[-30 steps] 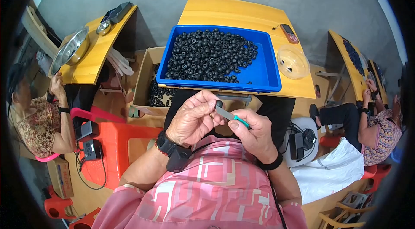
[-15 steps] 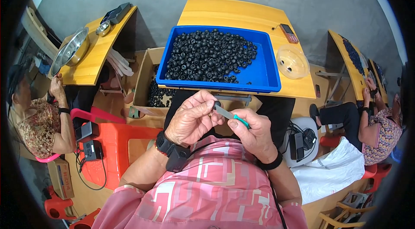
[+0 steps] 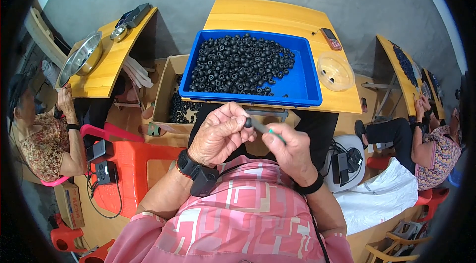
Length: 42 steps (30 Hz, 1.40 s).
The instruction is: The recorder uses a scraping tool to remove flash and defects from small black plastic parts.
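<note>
Close to the chest, the left hand (image 3: pixel 220 134) pinches a small black round rubber piece (image 3: pixel 248 122) between thumb and fingertips, while the right hand (image 3: pixel 292 151) is closed around a thin green-handled tool (image 3: pixel 267 129) whose tip meets that piece, the two hands nearly touching. Just beyond them a blue rectangular plastic tray (image 3: pixel 303 82) heaped with the same black pieces sits on a yellow wooden table (image 3: pixel 277 15), with an open brown cardboard box (image 3: pixel 166 89) of more pieces at its left. Farther right lie a clear round plastic lid (image 3: pixel 335 71) and a small dark handset (image 3: pixel 330 38).
</note>
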Each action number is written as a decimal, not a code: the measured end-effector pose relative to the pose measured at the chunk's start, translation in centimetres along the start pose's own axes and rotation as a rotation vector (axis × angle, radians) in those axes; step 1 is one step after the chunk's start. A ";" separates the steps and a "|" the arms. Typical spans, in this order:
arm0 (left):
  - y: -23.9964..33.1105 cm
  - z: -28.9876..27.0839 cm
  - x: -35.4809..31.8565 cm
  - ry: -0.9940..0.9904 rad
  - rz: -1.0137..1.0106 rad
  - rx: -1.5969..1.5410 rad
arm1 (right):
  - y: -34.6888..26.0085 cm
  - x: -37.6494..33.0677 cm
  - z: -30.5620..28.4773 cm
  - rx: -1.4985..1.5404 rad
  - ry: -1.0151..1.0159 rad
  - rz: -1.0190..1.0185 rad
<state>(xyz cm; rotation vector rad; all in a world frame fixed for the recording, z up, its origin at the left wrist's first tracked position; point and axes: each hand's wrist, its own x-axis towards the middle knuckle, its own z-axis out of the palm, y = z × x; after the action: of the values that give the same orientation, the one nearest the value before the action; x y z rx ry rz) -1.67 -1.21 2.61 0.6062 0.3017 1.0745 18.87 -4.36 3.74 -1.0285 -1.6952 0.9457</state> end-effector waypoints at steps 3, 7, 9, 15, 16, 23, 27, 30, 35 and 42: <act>0.0 0.5 0.0 -0.089 -0.003 0.020 | 1.1 0.6 -0.8 0.081 0.173 0.220; -0.4 -0.1 0.2 -0.016 0.017 -0.029 | 0.6 -0.1 -0.7 0.092 0.168 0.154; -0.5 0.2 0.1 -0.013 0.005 -0.031 | 0.6 -0.2 -0.5 0.097 0.146 0.095; -1.3 0.5 0.1 -0.008 -0.056 -0.035 | -0.7 0.0 0.5 0.014 0.230 -0.030; -1.5 0.5 0.1 -0.003 -0.057 -0.036 | -0.5 -0.2 0.5 -0.023 0.202 -0.089; -2.1 -0.1 0.2 -0.032 -0.095 -0.062 | 0.0 -0.1 0.1 -0.356 0.163 -0.363; -2.4 -0.1 0.1 0.005 -0.102 -0.021 | -0.4 0.0 0.0 -0.465 0.124 -0.471; -2.5 -0.3 0.1 -0.009 -0.099 -0.038 | -0.5 -0.2 0.1 -0.463 0.126 -0.468; -2.5 0.1 0.0 -0.011 -0.090 -0.054 | -0.5 -0.5 0.4 -0.360 0.176 -0.357; -2.5 0.7 0.2 -0.019 -0.019 -0.027 | -0.2 -0.2 0.8 0.105 0.210 -0.008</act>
<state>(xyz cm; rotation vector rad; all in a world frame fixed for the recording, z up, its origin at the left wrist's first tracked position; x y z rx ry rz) 0.58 -2.09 1.71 0.5878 0.2755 1.0521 18.16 -4.74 3.60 -1.0134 -1.4609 0.8790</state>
